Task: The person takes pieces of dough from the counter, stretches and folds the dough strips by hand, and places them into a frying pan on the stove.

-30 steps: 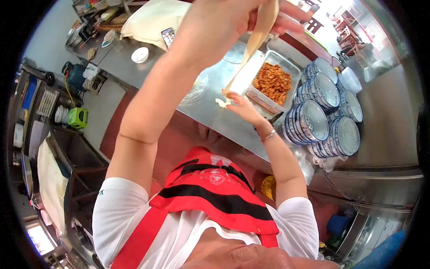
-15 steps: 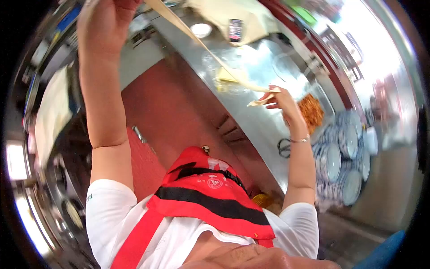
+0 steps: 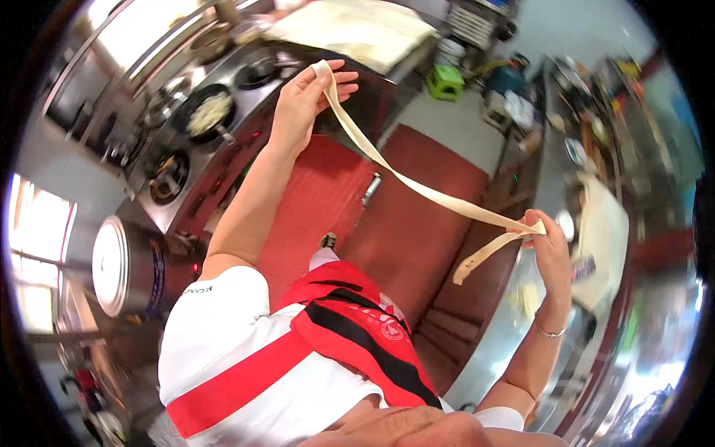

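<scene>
A long, flat strip of pale dough [image 3: 428, 192], like a wide noodle, sags in the air between my two hands. My left hand [image 3: 302, 104], raised at the upper middle, is closed on one end, which loops over the index finger while the other fingers stick out. Held out at the right, my right hand [image 3: 550, 249], with a bracelet at its wrist, pinches the strip. Its loose tail hangs from there, showing a few dark specks at the tip.
To the left is a stove with a pan [image 3: 208, 112] of pale pieces and a large lidded pot [image 3: 123, 264]. A cloth-covered table [image 3: 350, 30] and a green stool [image 3: 445, 82] stand ahead. Red mats [image 3: 417, 171] cover the floor. At right runs a metal counter [image 3: 495, 339].
My view has swung left, from the counter with stacked bowls toward the stove. The dough strip stays in both hands, which are lower in view, and it now sags more.
</scene>
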Tool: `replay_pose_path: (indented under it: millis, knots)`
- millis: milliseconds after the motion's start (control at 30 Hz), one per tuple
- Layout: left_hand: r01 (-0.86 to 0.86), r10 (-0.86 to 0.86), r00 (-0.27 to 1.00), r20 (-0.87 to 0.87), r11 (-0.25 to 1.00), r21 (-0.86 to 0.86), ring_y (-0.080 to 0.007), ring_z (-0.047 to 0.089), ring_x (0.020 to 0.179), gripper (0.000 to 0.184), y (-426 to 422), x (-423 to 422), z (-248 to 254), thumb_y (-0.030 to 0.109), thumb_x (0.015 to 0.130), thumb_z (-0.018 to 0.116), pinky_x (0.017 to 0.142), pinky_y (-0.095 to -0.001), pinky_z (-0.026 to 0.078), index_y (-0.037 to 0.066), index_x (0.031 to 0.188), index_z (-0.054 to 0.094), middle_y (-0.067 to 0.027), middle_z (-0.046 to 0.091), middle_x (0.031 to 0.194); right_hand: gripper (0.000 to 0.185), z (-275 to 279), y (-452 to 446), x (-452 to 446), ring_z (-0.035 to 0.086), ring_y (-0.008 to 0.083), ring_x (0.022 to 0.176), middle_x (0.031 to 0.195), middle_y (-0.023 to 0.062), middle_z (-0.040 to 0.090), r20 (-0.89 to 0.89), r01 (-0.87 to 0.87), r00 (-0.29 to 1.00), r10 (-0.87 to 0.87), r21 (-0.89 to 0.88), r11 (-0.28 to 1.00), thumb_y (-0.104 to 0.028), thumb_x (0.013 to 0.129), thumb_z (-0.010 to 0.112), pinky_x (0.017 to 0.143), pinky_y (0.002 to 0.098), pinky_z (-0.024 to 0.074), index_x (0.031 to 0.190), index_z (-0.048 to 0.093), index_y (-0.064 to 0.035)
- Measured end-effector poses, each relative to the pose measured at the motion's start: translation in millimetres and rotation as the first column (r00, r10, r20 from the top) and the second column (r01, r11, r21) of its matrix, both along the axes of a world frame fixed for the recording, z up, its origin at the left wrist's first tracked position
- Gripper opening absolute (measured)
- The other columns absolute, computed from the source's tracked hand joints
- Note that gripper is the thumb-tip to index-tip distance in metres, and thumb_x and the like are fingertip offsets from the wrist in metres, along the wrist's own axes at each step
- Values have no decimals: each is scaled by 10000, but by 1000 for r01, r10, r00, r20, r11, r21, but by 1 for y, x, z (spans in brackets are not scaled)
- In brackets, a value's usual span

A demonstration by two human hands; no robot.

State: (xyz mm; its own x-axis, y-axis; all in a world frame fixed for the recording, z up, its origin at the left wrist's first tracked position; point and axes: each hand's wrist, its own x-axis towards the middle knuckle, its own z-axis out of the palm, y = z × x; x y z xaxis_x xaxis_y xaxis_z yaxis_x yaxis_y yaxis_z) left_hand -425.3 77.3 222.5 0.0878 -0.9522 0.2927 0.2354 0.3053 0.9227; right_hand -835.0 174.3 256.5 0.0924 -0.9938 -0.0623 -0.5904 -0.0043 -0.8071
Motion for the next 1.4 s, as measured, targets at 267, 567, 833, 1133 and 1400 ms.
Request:
replay_pose_path:
  millis: [267,567,833,1133,1400]
  knots:
    - [-381,371,899,232,925,0,-194,631,1003,337,-10,276,-15,205,993,431,891,-324,503,3,1248,521,-130,638,1119,466,-12,-184,244,428,98,572,614,16,489,-110,-378,925,363,-191,906,-410,968,472,523,246,341,822,591,17]
    - [-721,642,456,617,673,-168,-104,603,859,291,-67,532,-40,232,944,537,761,-251,447,47,1156,609,-42,679,969,227,-21,-356,606,610,93,698,817,55,671,343,-523,757,556,-191,831,-123,960,455,610,218,472,914,623,23]
    - [-821,475,234,848,564,-89,-374,583,884,216,-124,640,-128,182,878,571,786,-423,466,-13,970,597,-203,585,968,125,-101,-428,887,637,302,742,775,176,654,-82,-655,714,695,-428,623,-116,829,596,683,363,483,899,671,-43]
    - [-781,-322,156,934,539,316,-353,615,863,179,-153,697,-268,129,868,512,768,-399,514,31,897,659,-167,620,968,385,-307,-416,936,568,368,1006,1077,207,586,-371,-897,433,822,-262,355,56,716,551,870,387,466,1078,628,-51]
    - [-918,738,335,586,396,27,-220,629,843,151,-63,602,-164,109,898,562,755,-295,469,11,971,651,-101,643,930,211,-267,-309,722,618,342,835,907,176,629,-144,-905,422,895,-119,408,-27,806,565,758,382,489,1006,631,-39]
